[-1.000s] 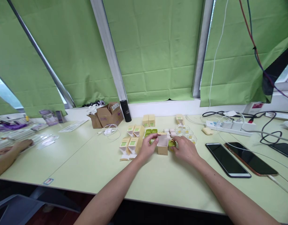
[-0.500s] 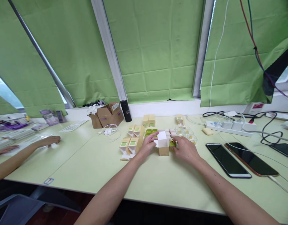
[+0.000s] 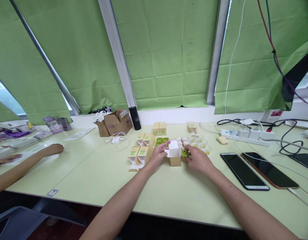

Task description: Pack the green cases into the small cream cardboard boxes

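Note:
A small tan cardboard box [image 3: 175, 162] stands in front of me with its white-lined lid raised. My left hand [image 3: 157, 155] grips its left side, fingers against the white flap. In my right hand [image 3: 199, 159], closed near the box's right side, is a small olive-green piece [image 3: 185, 153], partly hidden by the fingers. Behind the box lie several bright green pieces [image 3: 162, 141] and several pale pinkish-white pieces [image 3: 180, 143]. Clear plastic cups [image 3: 201, 144] with yellow spots sit beyond my right hand. Several small boxes with green windows [image 3: 137, 155] stand left of my left hand.
Tan boxes [image 3: 159, 128] and another windowed box [image 3: 192, 128] stand farther back. To the right are two phones [image 3: 244, 171], [image 3: 269, 169] and a white power strip [image 3: 246, 135] with cables. A brown carton [image 3: 116, 123] and black bottle [image 3: 134, 118] stand back left. A co-worker's hand [image 3: 53, 149] rests far left.
My hands, the box and the green piece keep nearly the same places. At far left, the co-worker's near hand has shifted slightly left.

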{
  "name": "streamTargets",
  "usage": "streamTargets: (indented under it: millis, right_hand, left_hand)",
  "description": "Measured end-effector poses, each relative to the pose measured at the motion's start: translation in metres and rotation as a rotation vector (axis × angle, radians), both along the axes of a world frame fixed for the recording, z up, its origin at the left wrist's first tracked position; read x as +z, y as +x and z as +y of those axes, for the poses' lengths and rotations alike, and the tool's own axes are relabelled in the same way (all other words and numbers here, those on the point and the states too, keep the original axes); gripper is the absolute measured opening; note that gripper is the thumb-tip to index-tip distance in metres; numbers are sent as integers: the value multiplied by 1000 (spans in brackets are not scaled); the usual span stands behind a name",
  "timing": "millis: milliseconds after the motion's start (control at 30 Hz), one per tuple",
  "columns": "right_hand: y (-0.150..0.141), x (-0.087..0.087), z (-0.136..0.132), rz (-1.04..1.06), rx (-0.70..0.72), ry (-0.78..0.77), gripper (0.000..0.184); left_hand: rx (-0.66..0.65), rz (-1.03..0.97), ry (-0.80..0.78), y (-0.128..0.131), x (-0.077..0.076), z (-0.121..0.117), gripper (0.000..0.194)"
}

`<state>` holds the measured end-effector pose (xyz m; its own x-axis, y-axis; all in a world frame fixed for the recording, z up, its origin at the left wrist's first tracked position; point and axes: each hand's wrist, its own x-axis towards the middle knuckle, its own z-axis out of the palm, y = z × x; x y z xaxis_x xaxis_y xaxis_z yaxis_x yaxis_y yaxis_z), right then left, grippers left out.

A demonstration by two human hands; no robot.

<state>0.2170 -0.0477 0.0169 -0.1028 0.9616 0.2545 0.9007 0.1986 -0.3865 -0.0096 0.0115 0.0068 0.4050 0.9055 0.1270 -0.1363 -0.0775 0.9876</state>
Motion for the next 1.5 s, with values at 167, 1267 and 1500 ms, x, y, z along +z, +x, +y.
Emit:
streamTargets:
  millis: [167,1267,1500]
  right_hand:
    - [7,2,1,28,-74,107,23]
    - [0,-3,-1,465,180,358,41]
    - [-3,-2,-3,355,197,334,39]
  left_hand:
    - [15,12,-5,0,0,0,82]
    - [-63,12,29,3,11,-16,77]
    - [-92,-8,22,3,9,-14,79]
